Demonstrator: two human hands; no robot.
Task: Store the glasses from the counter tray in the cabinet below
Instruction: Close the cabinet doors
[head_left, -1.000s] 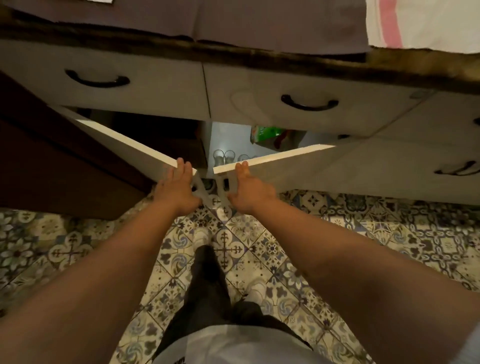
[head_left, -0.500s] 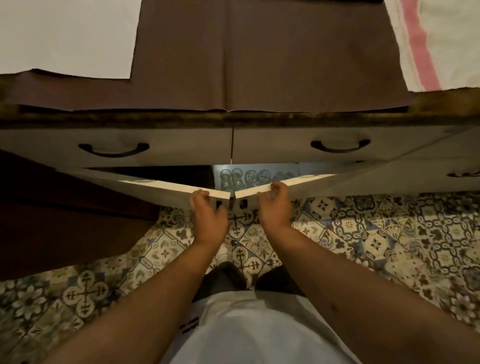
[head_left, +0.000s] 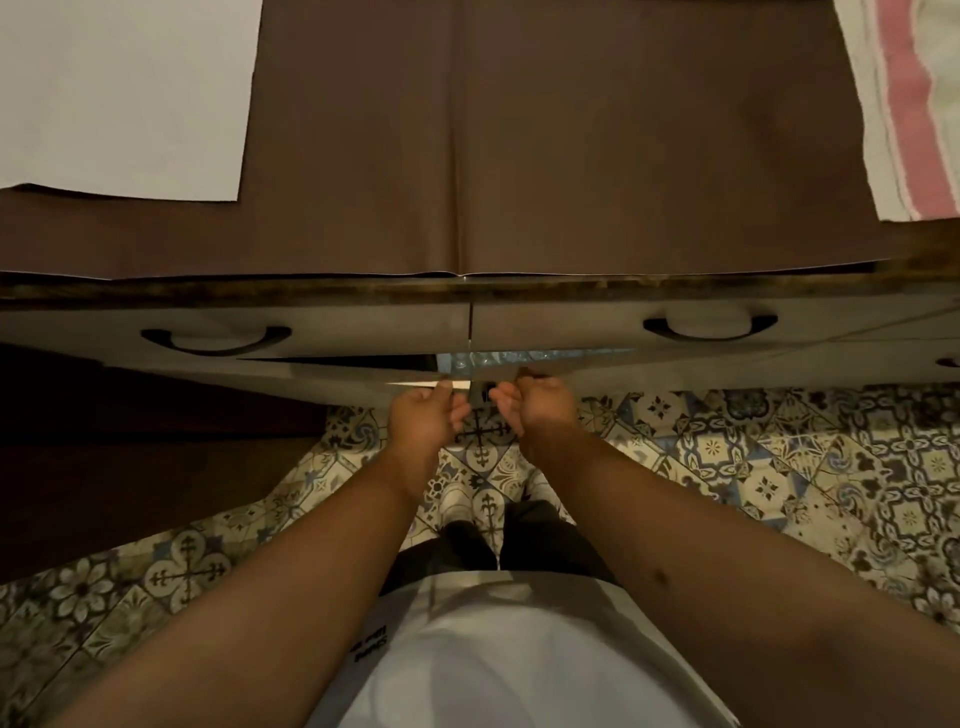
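Looking down over the desk (head_left: 519, 291) edge w/ both arms stretched fwd to the cabinet doors below. Left hand (head_left: 423, 415) sits at the free edge of the left door (head_left: 332, 379), fingers relaxed and lightly curved against its front, thumb sticking out toward the middle; not wrapped round anything. Right hand (head_left: 540, 402) at the free edge of the right door (head_left: 597, 371), fingers curled at the top edge of the panel, looks like a grip on it. Hands are close together, small gap btw them at the seam where the doors meet. Both doors nearly closed, only a narrow wedge open. Through that wedge the glasses (head_left: 498, 358) show as a blurry bluish glint inside the cabinet, right side; can't count them. Above the doors, two drawers, each w/ a dark curved handle: left drawer handle (head_left: 215, 338), right drawer handle (head_left: 709, 325). On the desk top: brown cloth (head_left: 519, 145), white sheet (head_left: 119, 93) at left, striped pink-white towel (head_left: 904, 104) at right. Patterned tile floor (head_left: 753, 457) underneath
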